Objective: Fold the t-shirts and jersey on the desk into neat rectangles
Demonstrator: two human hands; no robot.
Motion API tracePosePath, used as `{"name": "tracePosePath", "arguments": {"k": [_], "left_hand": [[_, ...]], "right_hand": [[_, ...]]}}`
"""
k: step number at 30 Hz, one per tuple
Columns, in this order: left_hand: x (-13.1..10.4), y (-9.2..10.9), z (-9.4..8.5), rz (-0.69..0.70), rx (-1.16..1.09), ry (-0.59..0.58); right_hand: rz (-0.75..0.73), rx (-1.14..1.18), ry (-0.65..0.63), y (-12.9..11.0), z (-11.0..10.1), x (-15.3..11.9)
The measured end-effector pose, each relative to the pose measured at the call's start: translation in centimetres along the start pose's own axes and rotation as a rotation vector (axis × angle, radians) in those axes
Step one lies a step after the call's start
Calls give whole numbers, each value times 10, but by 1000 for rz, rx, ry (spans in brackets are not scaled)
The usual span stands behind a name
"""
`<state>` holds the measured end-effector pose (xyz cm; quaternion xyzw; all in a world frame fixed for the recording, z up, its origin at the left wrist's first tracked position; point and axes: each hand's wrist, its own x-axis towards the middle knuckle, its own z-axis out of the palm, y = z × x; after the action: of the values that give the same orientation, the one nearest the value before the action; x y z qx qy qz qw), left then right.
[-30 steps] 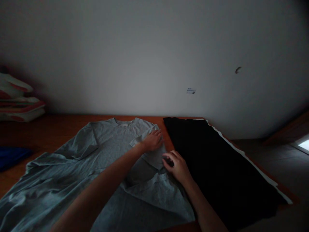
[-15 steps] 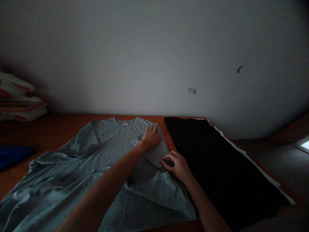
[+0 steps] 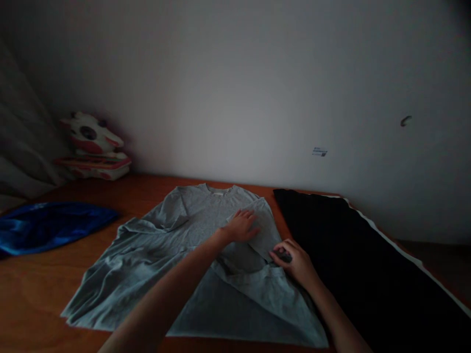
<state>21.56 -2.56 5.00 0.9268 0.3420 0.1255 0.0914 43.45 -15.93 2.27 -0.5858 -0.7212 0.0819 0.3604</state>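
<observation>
A grey T-shirt [image 3: 206, 220] lies spread out, its neckline towards the wall and its lower part rumpled. Its right-hand sleeve is folded inward over the chest. My left hand [image 3: 242, 226] lies on that folded sleeve with its fingers spread. At the shirt's right edge, my right hand [image 3: 292, 260] pinches the grey cloth between thumb and fingers. Beside the shirt on the right lies a flat black cloth [image 3: 338, 250], with a white edge showing along its far side.
On the wooden surface [image 3: 40, 289], a shiny blue cloth [image 3: 62, 223] lies at the left. Behind it stands a cow-shaped toy keyboard [image 3: 97, 147] near a pale curtain [image 3: 25, 127]. A grey-white wall [image 3: 221, 88] rises at the back.
The view has turned left, bringing the toy and more of the blue cloth into sight. My left hand has slid a little nearer along the sleeve; my right hand keeps its pinch.
</observation>
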Motion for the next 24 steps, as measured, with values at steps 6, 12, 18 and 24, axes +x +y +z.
{"name": "tracePosePath", "arguments": {"k": [6,12,18,24], "left_hand": [[-104,-42,-35,35,61,50],[-139,-73,-38,-158,-19,190],[-139,-77,-32,-175,-148,279],[-143,-78,-32,-206,-251,421]], "right_hand": [[81,27,-60,0,3,2],[116,-220,-295,-17,-1,37],[99,-253,-308,-74,34,104],[123,81,-233,-128,118,147]]}}
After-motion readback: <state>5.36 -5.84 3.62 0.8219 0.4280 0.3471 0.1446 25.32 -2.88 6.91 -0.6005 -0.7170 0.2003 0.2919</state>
